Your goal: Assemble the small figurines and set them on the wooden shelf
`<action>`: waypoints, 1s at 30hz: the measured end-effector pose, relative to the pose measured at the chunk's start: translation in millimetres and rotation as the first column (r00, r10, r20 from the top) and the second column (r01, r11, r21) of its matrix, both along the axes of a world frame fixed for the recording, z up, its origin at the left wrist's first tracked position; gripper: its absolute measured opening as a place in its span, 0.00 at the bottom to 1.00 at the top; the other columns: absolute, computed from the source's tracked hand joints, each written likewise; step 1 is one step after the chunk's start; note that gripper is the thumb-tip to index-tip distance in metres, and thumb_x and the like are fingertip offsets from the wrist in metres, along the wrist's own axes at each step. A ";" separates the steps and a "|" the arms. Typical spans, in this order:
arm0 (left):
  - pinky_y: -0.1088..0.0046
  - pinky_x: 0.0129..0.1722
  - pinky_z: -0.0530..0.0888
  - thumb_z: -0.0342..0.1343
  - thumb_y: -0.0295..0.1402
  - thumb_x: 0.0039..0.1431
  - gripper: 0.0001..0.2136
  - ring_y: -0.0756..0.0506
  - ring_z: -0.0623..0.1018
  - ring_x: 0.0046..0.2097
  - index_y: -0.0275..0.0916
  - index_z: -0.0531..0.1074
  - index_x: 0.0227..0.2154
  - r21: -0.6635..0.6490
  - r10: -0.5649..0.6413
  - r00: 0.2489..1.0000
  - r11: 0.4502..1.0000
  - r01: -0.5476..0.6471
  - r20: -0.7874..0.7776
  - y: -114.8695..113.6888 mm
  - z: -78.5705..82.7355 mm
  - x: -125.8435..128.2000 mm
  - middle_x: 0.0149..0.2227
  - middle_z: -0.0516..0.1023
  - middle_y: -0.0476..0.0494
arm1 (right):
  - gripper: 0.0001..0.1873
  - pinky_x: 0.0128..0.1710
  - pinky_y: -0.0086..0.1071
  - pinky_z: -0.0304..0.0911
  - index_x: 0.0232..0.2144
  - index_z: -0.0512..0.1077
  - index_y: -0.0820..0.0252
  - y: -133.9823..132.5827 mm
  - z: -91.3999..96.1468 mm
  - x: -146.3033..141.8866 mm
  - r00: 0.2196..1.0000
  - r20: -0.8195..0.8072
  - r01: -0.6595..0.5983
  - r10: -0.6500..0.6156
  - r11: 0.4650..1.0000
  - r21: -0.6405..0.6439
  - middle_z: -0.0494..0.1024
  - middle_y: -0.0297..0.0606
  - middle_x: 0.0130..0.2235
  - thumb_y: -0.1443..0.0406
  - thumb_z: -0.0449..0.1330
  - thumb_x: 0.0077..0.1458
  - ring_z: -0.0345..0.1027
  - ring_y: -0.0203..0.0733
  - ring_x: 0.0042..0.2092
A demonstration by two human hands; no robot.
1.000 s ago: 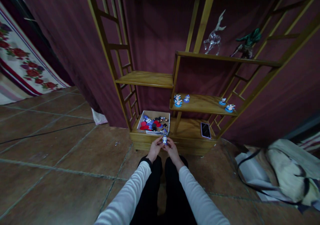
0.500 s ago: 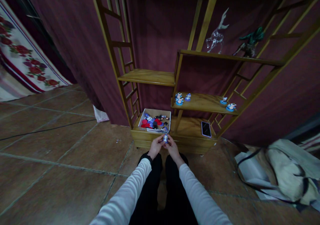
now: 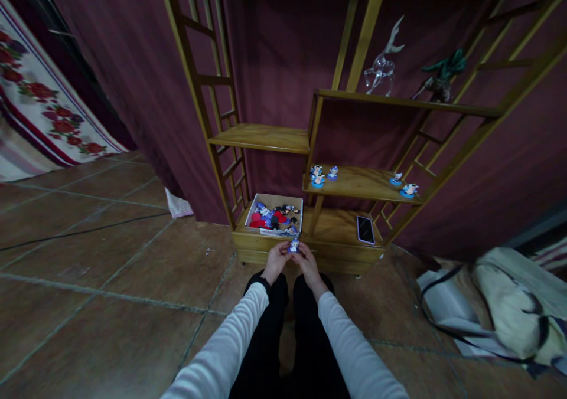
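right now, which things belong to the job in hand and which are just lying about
Likely job: purple-white figurine, held by left hand and right hand; open box; standing figurines

Likely lying about: phone; clear deer; green statuette; pale bag

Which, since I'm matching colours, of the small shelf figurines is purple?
The purple figurine right of the left-hand pair; the others show blue and white.

Before the box (image 3: 280, 199), the left hand (image 3: 277, 259) and right hand (image 3: 307, 261) hold a purple figurine (image 3: 295, 245); right of the box lies a phone (image 3: 365, 230).
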State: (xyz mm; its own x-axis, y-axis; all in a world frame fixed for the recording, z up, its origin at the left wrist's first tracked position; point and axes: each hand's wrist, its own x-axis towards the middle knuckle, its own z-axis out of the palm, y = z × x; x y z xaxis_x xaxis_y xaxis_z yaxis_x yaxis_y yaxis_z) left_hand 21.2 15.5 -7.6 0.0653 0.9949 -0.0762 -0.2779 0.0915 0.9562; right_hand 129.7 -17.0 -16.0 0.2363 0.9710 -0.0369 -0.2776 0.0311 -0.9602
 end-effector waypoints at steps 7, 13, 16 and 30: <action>0.71 0.38 0.71 0.61 0.21 0.34 0.14 0.49 0.74 0.31 0.36 0.71 0.29 0.102 0.031 0.987 0.995 -0.016 -0.156 -0.7 -2.1 3.8 0.28 0.75 0.47 | 0.18 0.48 0.38 0.61 0.40 0.71 0.55 1.8 1.4 2.8 0.997 0.054 -0.054 0.051 0.997 0.056 0.76 0.35 0.41 0.61 0.60 0.42 0.68 0.44 0.45; 0.71 0.40 0.69 0.56 0.18 0.37 0.14 0.48 0.72 0.35 0.38 0.71 0.29 0.309 0.136 0.919 0.951 -0.016 -0.370 -7.2 -2.4 6.4 0.32 0.71 0.47 | 0.16 0.47 0.35 0.60 0.36 0.70 0.58 1.9 3.2 2.6 0.997 0.069 -0.050 0.045 0.996 0.068 0.76 0.35 0.38 0.60 0.61 0.42 0.68 0.42 0.42; 0.69 0.41 0.68 0.54 0.17 0.40 0.14 0.47 0.72 0.38 0.39 0.70 0.32 0.394 0.175 0.862 0.918 0.032 -0.476 -13.7 0.0 8.4 0.34 0.70 0.47 | 0.15 0.44 0.34 0.60 0.34 0.70 0.59 1.3 3.3 3.3 0.993 0.114 -0.031 0.025 0.998 0.046 0.76 0.33 0.35 0.60 0.62 0.42 0.68 0.41 0.39; 0.73 0.34 0.70 0.60 0.23 0.39 0.12 0.49 0.74 0.29 0.36 0.71 0.31 0.152 0.041 0.960 0.988 0.002 -0.276 -6.7 -2.9 3.2 0.28 0.76 0.47 | 0.16 0.44 0.36 0.63 0.35 0.73 0.57 3.3 -6.6 6.9 0.998 -0.005 -0.064 0.064 0.998 0.018 0.77 0.35 0.37 0.59 0.64 0.40 0.69 0.42 0.40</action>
State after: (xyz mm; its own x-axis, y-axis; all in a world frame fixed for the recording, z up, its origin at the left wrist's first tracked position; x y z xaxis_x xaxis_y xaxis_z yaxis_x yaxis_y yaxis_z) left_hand 24.3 8.7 -10.5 0.0433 0.9972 0.0610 0.0002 -0.0611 0.9981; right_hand 136.6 -13.7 -22.5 0.1733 0.9846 -0.0208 -0.2854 0.0300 -0.9579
